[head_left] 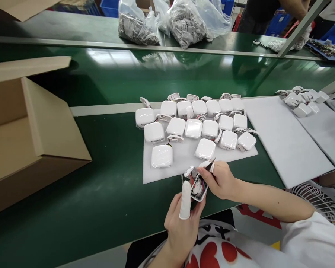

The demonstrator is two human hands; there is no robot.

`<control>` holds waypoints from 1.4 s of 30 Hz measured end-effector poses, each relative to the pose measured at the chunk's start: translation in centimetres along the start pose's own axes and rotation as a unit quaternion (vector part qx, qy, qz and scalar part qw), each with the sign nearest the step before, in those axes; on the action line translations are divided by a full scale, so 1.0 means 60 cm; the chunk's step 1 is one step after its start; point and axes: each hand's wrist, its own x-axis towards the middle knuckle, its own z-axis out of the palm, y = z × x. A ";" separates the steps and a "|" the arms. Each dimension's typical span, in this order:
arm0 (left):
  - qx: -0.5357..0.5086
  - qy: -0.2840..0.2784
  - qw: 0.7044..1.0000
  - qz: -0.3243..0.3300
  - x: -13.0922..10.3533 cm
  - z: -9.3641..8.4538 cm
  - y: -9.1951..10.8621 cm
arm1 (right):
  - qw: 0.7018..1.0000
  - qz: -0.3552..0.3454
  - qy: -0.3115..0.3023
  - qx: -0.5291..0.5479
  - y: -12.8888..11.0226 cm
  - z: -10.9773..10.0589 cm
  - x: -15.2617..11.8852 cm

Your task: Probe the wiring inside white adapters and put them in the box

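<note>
Open housing: a small white plastic housing with red, blue and dark wires [198,187] sits in the person's left hand [181,230], just over the near edge of the desk, its open side up.
Left fingers: they are closed around the housing; the index finger wears a white finger cot [185,201].
Right fingers: the right hand [223,180] pinches a slim dark pointed tool [210,166], close above the wires. I can't tell whether its tip touches them.
Careful handling: I'd say the housing wants a firm hold by its outer walls, with the tip kept shallow and moved gently; a hard poke could nick a wire or pull one loose.
White units: rounded-square glossy white plastic units [162,156] lie in uneven rows on a white foam sheet [153,174], many with a small white piece beside them.
Desk: its top is green [106,201]; farther right, more white units [301,109] lie near a second pale sheet [290,137].
Cardboard box: a brown open box [58,130] stands at the left, flaps spread.
Clear bags: two plastic bags [136,28] [188,29] across the desk hold many small greyish-white parts.
Blue tray: at far right, a shallow tray [328,50] holds mixed small parts, too tiny to name.
</note>
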 end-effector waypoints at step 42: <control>0.017 -0.029 0.998 0.049 -0.002 0.003 -0.002 | 0.998 0.014 0.065 -0.010 -0.008 -0.006 0.004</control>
